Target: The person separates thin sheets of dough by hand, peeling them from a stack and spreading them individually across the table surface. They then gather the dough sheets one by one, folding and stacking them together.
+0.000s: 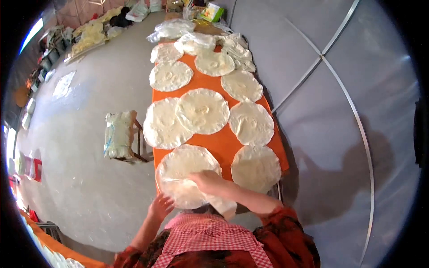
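Thin, pale round sheets lie along the orange table. My right hand is over the nearest left sheet, its fingers closed at a fold or edge; what they pinch is too small to tell. My left hand is beside the lower left edge of that sheet, fingers apart and holding nothing. A pale flap hangs below my right wrist, at the near edge of the table. Another round sheet lies to the right of my right hand.
A padded stool stands left of the table. Clear plastic bags and a green box are at the far end. A grey wall sheet with metal bars rises on the right. Another orange edge shows at lower left.
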`<state>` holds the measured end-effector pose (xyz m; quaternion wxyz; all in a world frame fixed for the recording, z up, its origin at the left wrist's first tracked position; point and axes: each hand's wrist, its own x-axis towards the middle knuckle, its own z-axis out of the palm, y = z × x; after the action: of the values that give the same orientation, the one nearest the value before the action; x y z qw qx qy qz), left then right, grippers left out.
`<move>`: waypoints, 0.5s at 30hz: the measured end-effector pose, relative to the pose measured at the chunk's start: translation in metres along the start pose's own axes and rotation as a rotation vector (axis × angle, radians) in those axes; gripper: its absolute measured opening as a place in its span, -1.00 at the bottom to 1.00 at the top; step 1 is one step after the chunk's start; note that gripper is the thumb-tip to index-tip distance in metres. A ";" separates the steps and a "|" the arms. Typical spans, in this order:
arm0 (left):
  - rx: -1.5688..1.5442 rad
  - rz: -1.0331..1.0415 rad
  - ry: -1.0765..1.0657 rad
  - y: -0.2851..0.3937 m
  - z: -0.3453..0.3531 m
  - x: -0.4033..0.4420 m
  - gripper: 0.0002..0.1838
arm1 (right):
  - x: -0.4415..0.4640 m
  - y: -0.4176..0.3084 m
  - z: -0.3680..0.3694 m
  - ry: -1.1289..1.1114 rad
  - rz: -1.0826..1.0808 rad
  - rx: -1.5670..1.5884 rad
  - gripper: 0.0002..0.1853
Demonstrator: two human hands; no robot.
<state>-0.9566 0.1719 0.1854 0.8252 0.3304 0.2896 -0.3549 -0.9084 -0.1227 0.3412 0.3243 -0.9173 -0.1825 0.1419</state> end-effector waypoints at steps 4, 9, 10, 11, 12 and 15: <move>-0.038 0.139 0.355 -0.012 -0.083 -0.038 -0.49 | 0.088 0.071 -0.038 0.053 -0.123 0.466 -0.81; -0.230 0.245 0.545 -0.069 -0.172 -0.096 -0.46 | 0.143 0.120 -0.239 0.485 -0.001 0.845 -0.74; -0.272 0.259 0.575 -0.086 -0.186 -0.110 -0.51 | 0.139 0.128 -0.282 0.613 0.034 0.894 -0.72; -0.273 0.257 0.612 -0.098 -0.192 -0.118 -0.52 | 0.147 0.158 -0.316 0.889 0.040 0.857 -0.71; -0.261 0.246 0.635 -0.107 -0.192 -0.120 -0.53 | 0.165 0.211 -0.350 1.042 0.026 1.017 -0.67; -0.171 0.164 0.691 -0.128 -0.183 -0.119 -0.57 | 0.140 0.282 -0.384 1.320 0.480 0.906 -0.41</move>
<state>-1.1696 0.2889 0.1148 0.7290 0.3829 0.5525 -0.1297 -0.5696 -0.4754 0.4270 0.6629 -0.6070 0.3200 -0.2996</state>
